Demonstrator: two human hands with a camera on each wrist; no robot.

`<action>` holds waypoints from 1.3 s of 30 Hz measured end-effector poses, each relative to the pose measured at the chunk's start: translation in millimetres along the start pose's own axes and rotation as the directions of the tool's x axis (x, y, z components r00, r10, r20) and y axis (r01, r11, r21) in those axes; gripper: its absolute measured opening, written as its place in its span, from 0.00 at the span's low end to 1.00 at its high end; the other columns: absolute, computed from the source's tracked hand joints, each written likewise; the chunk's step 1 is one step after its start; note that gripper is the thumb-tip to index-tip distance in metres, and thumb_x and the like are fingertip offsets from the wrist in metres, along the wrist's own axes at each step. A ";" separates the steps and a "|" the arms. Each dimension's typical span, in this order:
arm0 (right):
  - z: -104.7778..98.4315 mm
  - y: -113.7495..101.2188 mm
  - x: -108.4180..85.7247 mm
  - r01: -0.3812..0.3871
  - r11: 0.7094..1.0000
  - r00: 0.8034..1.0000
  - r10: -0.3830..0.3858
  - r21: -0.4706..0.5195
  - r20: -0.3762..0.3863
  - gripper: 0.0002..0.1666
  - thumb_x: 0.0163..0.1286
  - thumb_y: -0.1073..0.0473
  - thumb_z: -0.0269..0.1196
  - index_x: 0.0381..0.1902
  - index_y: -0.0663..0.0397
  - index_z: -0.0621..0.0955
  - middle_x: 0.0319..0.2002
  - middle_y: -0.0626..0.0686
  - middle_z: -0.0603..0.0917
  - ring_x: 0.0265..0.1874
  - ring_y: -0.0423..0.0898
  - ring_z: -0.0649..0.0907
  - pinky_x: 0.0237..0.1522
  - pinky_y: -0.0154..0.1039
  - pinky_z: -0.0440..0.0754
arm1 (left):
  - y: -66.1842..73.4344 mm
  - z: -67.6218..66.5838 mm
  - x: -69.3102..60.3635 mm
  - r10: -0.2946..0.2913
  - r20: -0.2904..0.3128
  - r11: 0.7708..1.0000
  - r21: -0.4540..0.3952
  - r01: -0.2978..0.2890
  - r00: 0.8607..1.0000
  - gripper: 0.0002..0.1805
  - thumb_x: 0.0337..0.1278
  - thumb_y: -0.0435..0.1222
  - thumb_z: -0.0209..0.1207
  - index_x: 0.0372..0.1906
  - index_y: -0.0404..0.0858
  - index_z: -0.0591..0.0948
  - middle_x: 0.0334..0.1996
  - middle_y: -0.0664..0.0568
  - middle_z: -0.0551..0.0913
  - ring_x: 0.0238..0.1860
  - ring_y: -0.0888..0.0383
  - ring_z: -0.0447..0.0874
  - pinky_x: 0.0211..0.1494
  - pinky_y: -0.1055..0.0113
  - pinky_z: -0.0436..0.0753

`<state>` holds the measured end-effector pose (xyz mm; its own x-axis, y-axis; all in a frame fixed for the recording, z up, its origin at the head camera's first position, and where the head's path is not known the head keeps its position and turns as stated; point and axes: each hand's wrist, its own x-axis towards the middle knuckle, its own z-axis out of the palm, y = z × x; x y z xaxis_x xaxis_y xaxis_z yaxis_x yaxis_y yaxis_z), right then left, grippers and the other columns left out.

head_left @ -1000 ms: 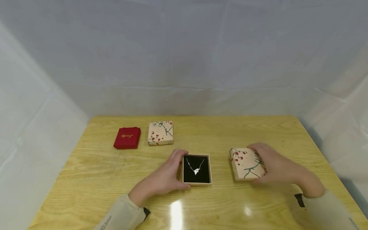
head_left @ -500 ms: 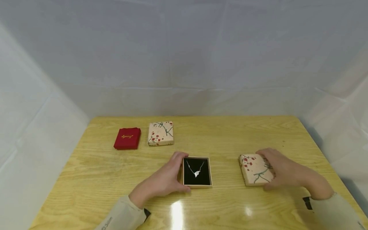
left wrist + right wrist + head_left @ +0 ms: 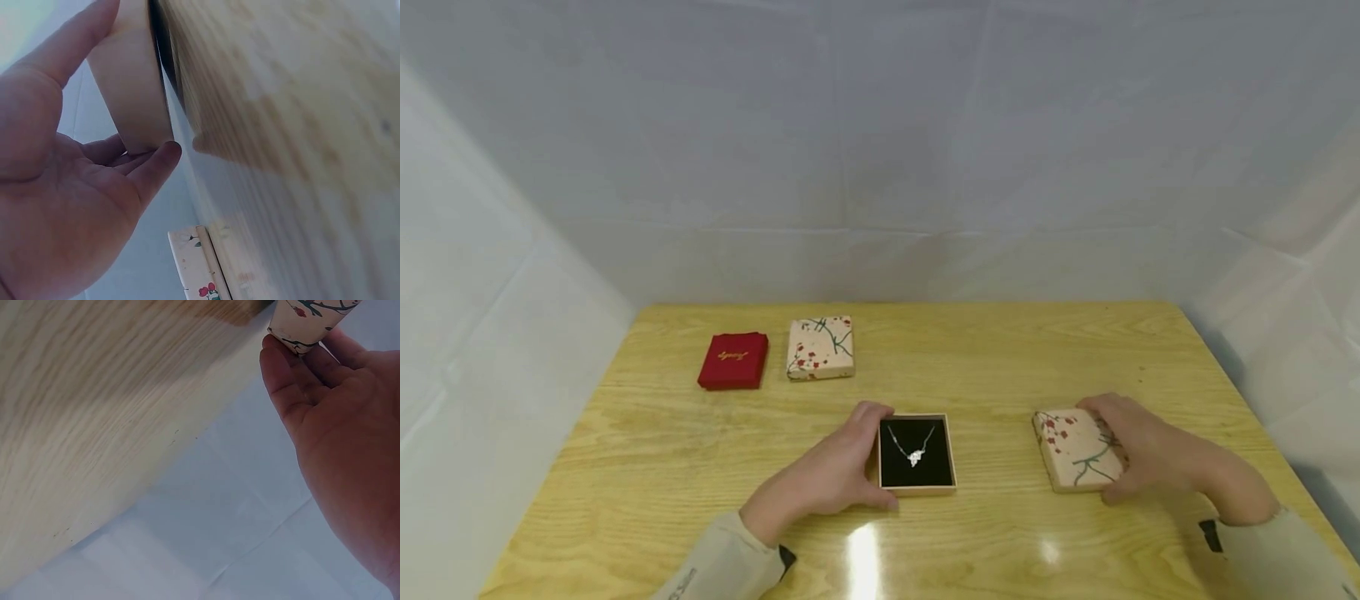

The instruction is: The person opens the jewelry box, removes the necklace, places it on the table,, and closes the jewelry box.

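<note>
In the head view my left hand [image 3: 823,473] grips a small open jewelry box base [image 3: 917,491] from its left side, thumb at the near edge and fingers at the far edge. A silver necklace [image 3: 914,457] with a pendant lies on the black lining. The left wrist view shows the plain beige side of the jewelry box base [image 3: 128,75] between thumb and fingers. Farther right, my right hand [image 3: 1157,457] holds a flower-print box lid [image 3: 1078,450] by its right side. In the right wrist view only a corner of the lid [image 3: 306,325] shows at the fingertips.
A red box [image 3: 733,360] with gold lettering sits at the back left of the wooden table [image 3: 985,350]. Next to it lies another flower-print box [image 3: 820,348]. White cloth [image 3: 887,167] hangs behind the table and on both sides.
The right hand has moved the lid to the right and toward the person, away from the base. My left hand and the box base have shifted slightly nearer the person.
</note>
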<state>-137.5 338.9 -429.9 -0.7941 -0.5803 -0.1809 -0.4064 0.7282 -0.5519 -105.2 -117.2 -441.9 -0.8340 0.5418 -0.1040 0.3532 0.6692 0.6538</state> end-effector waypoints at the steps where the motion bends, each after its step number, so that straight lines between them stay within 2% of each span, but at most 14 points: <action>1: 0.2 0.3 -0.7 0.002 1.000 1.000 -0.002 0.004 0.002 0.69 0.46 0.46 0.87 0.76 0.67 0.62 0.69 0.65 0.69 0.59 0.55 0.72 0.53 0.39 0.78 | 0.2 0.0 0.0 0.000 0.002 1.000 0.002 0.000 1.000 0.67 0.41 0.49 0.85 0.81 0.31 0.57 0.76 0.41 0.63 0.74 0.43 0.69 0.79 0.52 0.67; 9: 1.3 2.5 -2.8 0.006 1.000 1.000 -0.006 0.027 0.025 0.68 0.48 0.49 0.87 0.77 0.66 0.61 0.68 0.64 0.69 0.58 0.55 0.72 0.51 0.38 0.78 | 0.3 0.4 1.6 -0.003 0.012 1.000 0.030 0.003 1.000 0.67 0.42 0.50 0.85 0.82 0.30 0.57 0.76 0.40 0.63 0.75 0.44 0.68 0.80 0.52 0.66; 12: 1.2 2.6 -2.9 0.003 1.000 1.000 -0.003 0.014 0.026 0.70 0.47 0.48 0.87 0.78 0.67 0.59 0.67 0.64 0.69 0.59 0.57 0.72 0.52 0.42 0.78 | 0.8 0.6 2.3 -0.002 0.012 0.999 0.033 0.001 1.000 0.67 0.42 0.49 0.85 0.81 0.29 0.57 0.76 0.40 0.63 0.74 0.44 0.68 0.80 0.53 0.66; 15: 0.7 1.5 -3.4 -0.004 1.000 1.000 0.004 -0.007 0.022 0.75 0.46 0.43 0.87 0.80 0.66 0.57 0.70 0.67 0.67 0.63 0.64 0.72 0.59 0.55 0.78 | 1.4 0.8 2.7 0.002 0.011 0.999 0.033 -0.002 1.000 0.67 0.42 0.48 0.85 0.81 0.28 0.57 0.75 0.40 0.64 0.74 0.45 0.68 0.80 0.53 0.66; 17: 0.2 -0.1 -4.1 -0.008 0.999 1.000 0.008 -0.042 0.009 0.80 0.43 0.37 0.87 0.81 0.65 0.55 0.73 0.69 0.65 0.68 0.70 0.68 0.62 0.69 0.73 | 1.6 1.3 2.8 0.009 0.009 0.999 0.034 -0.009 1.000 0.67 0.42 0.47 0.86 0.81 0.28 0.57 0.74 0.40 0.64 0.74 0.45 0.69 0.80 0.53 0.66; 19: -0.6 -2.4 -4.3 -0.003 0.996 1.000 0.002 -0.090 -0.013 0.84 0.40 0.30 0.85 0.82 0.64 0.55 0.74 0.70 0.63 0.70 0.74 0.64 0.61 0.79 0.66 | 1.7 1.6 2.7 0.012 0.008 0.999 0.033 -0.013 1.000 0.67 0.41 0.46 0.86 0.81 0.28 0.57 0.74 0.40 0.64 0.74 0.45 0.69 0.80 0.53 0.66; 23: -3.1 -12.2 -0.8 -0.014 0.991 0.999 0.007 -0.137 -0.052 0.84 0.41 0.27 0.84 0.83 0.60 0.55 0.76 0.68 0.62 0.73 0.73 0.61 0.61 0.83 0.60 | 1.8 2.0 2.6 0.019 0.007 0.999 0.033 -0.019 1.000 0.67 0.41 0.45 0.86 0.81 0.27 0.57 0.73 0.39 0.65 0.73 0.45 0.69 0.79 0.53 0.66; 26: -5.6 -22.6 5.6 -0.029 0.992 0.998 0.021 -0.123 -0.065 0.79 0.46 0.28 0.83 0.84 0.56 0.56 0.77 0.66 0.61 0.74 0.72 0.60 0.64 0.81 0.58 | 1.3 1.8 3.1 0.018 0.010 0.999 0.033 -0.019 1.000 0.68 0.41 0.45 0.86 0.81 0.26 0.56 0.73 0.39 0.65 0.73 0.45 0.69 0.79 0.53 0.67; 28: -7.8 -30.7 10.5 -0.011 0.991 0.997 0.001 -0.130 -0.074 0.75 0.50 0.27 0.80 0.83 0.56 0.57 0.77 0.66 0.62 0.74 0.72 0.61 0.64 0.81 0.59 | 1.0 1.6 3.2 0.019 0.010 0.999 0.032 -0.019 1.000 0.68 0.40 0.46 0.86 0.81 0.27 0.56 0.73 0.39 0.64 0.73 0.45 0.69 0.79 0.53 0.67; 35: -7.5 -66.8 26.5 0.012 0.984 0.993 -0.032 -0.178 -0.111 0.52 0.69 0.43 0.75 0.81 0.56 0.65 0.75 0.64 0.69 0.73 0.70 0.68 0.66 0.76 0.67 | -1.1 1.0 1.2 0.006 0.011 0.999 0.042 -0.007 1.000 0.70 0.39 0.48 0.86 0.82 0.29 0.55 0.76 0.40 0.62 0.75 0.45 0.67 0.80 0.53 0.66; 39: -2.2 -83.1 37.4 0.040 0.981 0.990 -0.064 -0.188 -0.122 0.43 0.73 0.43 0.72 0.78 0.54 0.71 0.72 0.61 0.75 0.67 0.65 0.76 0.64 0.69 0.75 | -1.1 -0.5 -0.7 0.001 0.006 0.999 0.039 -0.001 1.000 0.71 0.39 0.49 0.86 0.82 0.28 0.55 0.76 0.39 0.62 0.75 0.44 0.67 0.80 0.53 0.66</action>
<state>-134.4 257.4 -389.0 -0.8158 -0.5766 -0.0443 -0.5157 0.7600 -0.3955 -105.2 -118.6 -442.2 -0.8311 0.5456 -0.1076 0.3705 0.6875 0.6245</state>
